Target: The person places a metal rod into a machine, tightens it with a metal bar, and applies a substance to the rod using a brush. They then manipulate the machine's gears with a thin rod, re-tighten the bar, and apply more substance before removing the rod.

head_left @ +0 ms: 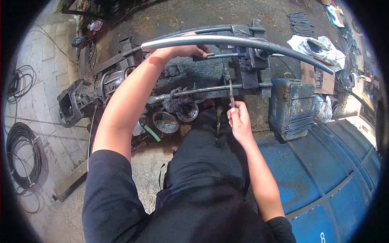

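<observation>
A long curved metal pipe lies across a dark, greasy bending machine in front of me. My left hand reaches forward and grips a thin steel rod just beneath the pipe. My right hand is closed around the lower end of a slim lever handle that rises to the machine's middle bar. Both arms are bare below black sleeves.
A blue motor housing and a blue drum sit at my right. Two round metal tins stand below the machine. Coiled black cables lie on the paving at the left. White bags and cardboard lie beyond the pipe's right end.
</observation>
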A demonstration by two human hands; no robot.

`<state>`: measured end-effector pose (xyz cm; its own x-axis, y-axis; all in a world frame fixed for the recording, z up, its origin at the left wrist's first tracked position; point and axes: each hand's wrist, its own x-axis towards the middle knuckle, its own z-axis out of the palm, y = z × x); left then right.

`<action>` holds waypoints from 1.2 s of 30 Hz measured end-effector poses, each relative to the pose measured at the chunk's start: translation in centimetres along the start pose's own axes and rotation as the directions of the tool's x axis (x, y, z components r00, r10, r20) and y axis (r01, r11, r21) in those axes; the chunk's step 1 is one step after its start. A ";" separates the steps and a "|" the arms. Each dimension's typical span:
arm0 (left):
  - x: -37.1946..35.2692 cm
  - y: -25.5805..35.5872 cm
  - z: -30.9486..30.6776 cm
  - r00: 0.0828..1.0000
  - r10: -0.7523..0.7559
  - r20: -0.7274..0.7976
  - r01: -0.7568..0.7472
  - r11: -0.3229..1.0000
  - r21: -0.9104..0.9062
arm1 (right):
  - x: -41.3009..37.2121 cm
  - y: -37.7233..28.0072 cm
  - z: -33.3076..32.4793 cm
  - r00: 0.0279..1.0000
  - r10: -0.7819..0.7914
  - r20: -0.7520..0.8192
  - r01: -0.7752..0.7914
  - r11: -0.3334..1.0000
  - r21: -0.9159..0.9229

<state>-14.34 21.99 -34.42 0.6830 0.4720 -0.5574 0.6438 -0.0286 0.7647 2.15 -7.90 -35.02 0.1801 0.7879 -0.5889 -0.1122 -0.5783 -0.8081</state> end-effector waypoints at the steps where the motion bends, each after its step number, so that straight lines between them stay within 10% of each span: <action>1: -0.1 0.2 0.0 1.000 0.006 -0.004 -0.006 0.999 0.040 | 0.4 0.0 0.1 1.000 0.002 0.002 -0.002 1.000 0.001; 8: 0.2 0.4 -0.3 0.999 0.022 0.026 -0.025 0.993 0.113 | 2.2 -0.6 0.4 0.995 -0.100 -0.005 0.097 0.973 -0.207; 10: 0.1 0.3 -0.1 1.000 -0.006 -0.002 0.007 0.994 0.106 | 3.2 0.8 0.9 0.943 -0.331 -0.036 0.314 0.919 -0.238; 17: 0.6 -1.3 0.2 0.999 0.046 -0.005 -0.046 0.999 -0.010 | 4.1 -1.2 1.2 0.999 -0.041 -0.023 0.041 0.999 -0.006; 20: 0.7 -1.5 0.4 0.998 0.052 -0.036 -0.051 0.998 0.038 | 4.5 -1.6 2.2 0.961 -0.249 -0.123 0.200 0.927 -0.317; 36: 0.0 -0.8 0.6 0.999 0.041 -0.016 -0.041 0.999 0.014 | 5.4 -1.3 3.2 0.947 -0.285 -0.149 0.226 0.919 -0.324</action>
<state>-14.63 21.48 -35.27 0.7034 0.4840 -0.5205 0.6202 -0.0602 0.7821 0.15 -2.23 -37.15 0.3480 0.8795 -0.3247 0.2540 -0.4219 -0.8703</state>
